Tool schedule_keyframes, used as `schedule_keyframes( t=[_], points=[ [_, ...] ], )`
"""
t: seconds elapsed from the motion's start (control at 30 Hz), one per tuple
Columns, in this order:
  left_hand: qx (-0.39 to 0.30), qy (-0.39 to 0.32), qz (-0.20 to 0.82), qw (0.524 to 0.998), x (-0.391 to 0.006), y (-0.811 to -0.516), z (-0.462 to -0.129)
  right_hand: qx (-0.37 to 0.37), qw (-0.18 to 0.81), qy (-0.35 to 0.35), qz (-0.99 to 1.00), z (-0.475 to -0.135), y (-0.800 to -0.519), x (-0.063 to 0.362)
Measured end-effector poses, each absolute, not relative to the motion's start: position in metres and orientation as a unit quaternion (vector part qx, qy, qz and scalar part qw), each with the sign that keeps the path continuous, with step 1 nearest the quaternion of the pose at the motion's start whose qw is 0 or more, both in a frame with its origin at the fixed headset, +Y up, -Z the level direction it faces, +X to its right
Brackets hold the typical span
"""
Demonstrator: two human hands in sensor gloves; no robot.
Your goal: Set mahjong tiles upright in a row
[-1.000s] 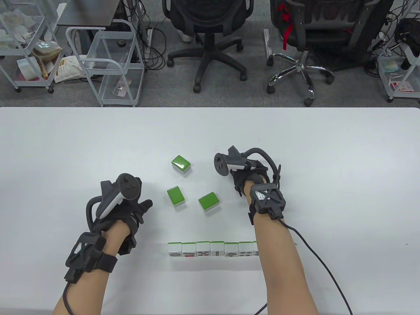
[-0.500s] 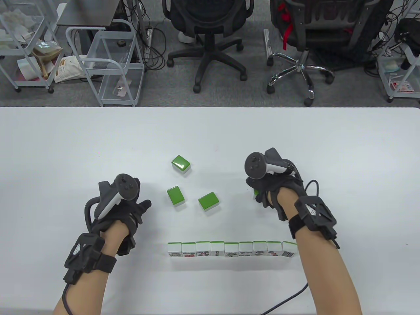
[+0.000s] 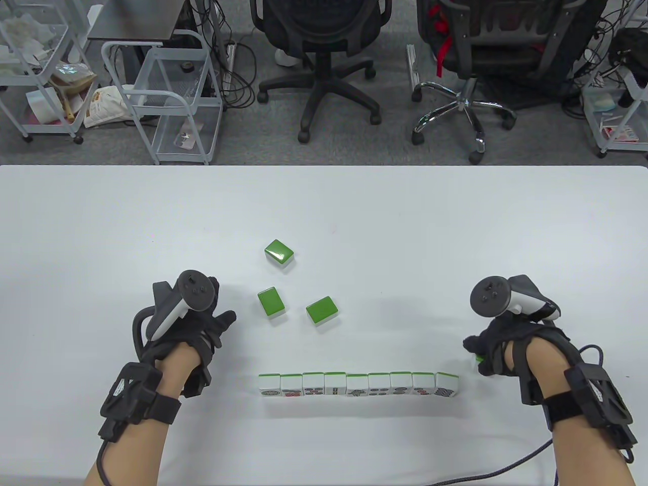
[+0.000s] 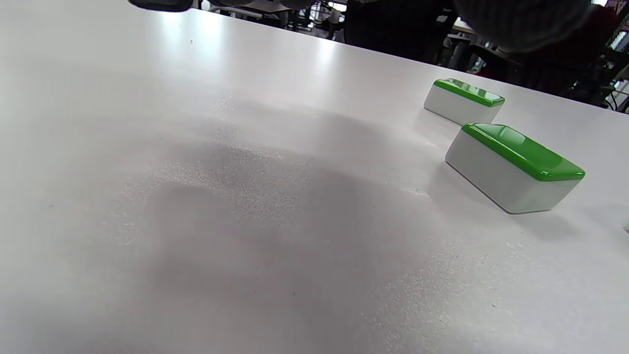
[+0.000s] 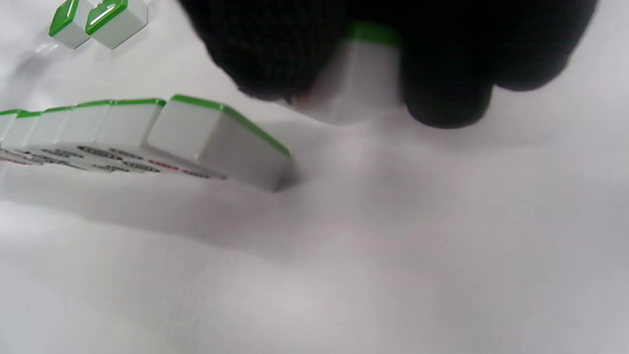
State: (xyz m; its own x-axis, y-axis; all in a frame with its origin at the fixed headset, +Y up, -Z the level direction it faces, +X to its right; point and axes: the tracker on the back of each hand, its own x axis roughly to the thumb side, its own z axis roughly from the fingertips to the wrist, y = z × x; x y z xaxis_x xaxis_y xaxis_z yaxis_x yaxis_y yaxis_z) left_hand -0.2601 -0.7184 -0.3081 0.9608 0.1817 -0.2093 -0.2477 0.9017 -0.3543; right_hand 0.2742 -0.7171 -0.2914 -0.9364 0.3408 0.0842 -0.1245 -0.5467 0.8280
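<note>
While the right hand (image 3: 498,349) pinches a tile (image 5: 363,73) just right of the upright row (image 3: 358,385) at lower centre, the left hand (image 3: 195,329) rests with fingers loosely spread, holding nothing, left of three flat tiles (image 3: 273,302).

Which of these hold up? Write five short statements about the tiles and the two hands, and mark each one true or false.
1. Nine tiles stand upright in the row. True.
2. The right hand holds a tile just past the row's right end. True.
3. Five loose tiles lie green side up on the table. False: three do, and.
4. The left hand grips a tile. False: it holds nothing, and rests left of the loose tiles.
5. The held tile already touches the row. False: a gap shows between them in the right wrist view.
</note>
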Motion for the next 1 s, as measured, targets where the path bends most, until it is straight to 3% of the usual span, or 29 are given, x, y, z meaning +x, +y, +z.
schedule_keyframes(
  t=[0.23,0.77,0.9,1.0],
  points=[
    [-0.197,0.088,0.107,0.971,-0.261,-0.720,-0.305,0.132,0.177,0.475,0.852,-0.280,-0.740,0.273],
    [-0.204,0.104,0.113,0.967,-0.270,-0.721,-0.304,0.130,0.260,0.423,0.858,-0.287,-0.736,0.284],
    [-0.204,0.104,0.115,0.967,-0.271,-0.722,-0.304,0.116,0.270,0.325,0.899,-0.291,-0.699,0.289],
    [-0.203,0.101,0.113,0.967,-0.269,-0.722,-0.304,0.085,0.215,0.232,0.945,-0.295,-0.674,0.284]
  ],
)
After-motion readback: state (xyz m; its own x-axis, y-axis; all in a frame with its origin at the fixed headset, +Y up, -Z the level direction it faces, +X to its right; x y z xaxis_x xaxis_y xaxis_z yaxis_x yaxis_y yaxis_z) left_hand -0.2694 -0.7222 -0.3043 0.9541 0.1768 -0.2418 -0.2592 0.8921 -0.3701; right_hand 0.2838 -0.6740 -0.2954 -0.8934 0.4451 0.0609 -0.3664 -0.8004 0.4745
